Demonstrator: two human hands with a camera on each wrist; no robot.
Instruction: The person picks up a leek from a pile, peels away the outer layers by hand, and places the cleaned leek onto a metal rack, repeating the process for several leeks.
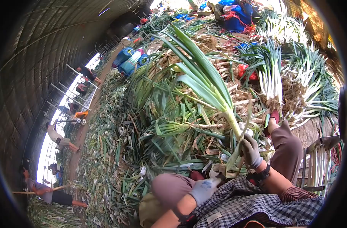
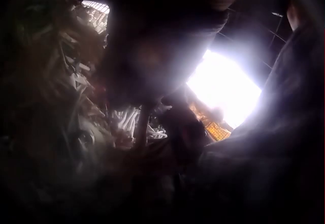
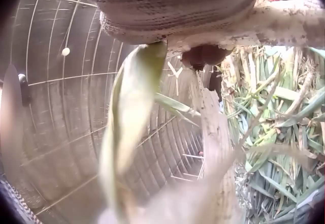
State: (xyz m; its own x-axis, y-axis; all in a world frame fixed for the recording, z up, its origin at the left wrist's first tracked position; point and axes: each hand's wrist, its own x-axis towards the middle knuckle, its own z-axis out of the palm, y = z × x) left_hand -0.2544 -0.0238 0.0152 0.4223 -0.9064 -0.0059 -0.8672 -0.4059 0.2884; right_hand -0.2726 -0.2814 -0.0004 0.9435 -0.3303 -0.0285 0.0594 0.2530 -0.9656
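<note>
Gloved right hand [image 1: 251, 151] curls its fingers tightly around a leek [image 1: 232, 118], whose green leaves fan toward eleven o'clock. At seven o'clock, the gloved left hand [image 1: 203, 189] lies loosely open, holding nothing, beside a checked apron [image 1: 253, 205].

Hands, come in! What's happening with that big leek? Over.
Right hand grips the leek by its stalk. Left hand low by the lap, grip unclear. Loose leaf dangles under the right hand.

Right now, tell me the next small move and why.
Probably bring the left hand up to the limp leaf hanging below the right hand and peel it away: the right hand grips the leek by its stalk, and the left hand holds nothing.
</note>
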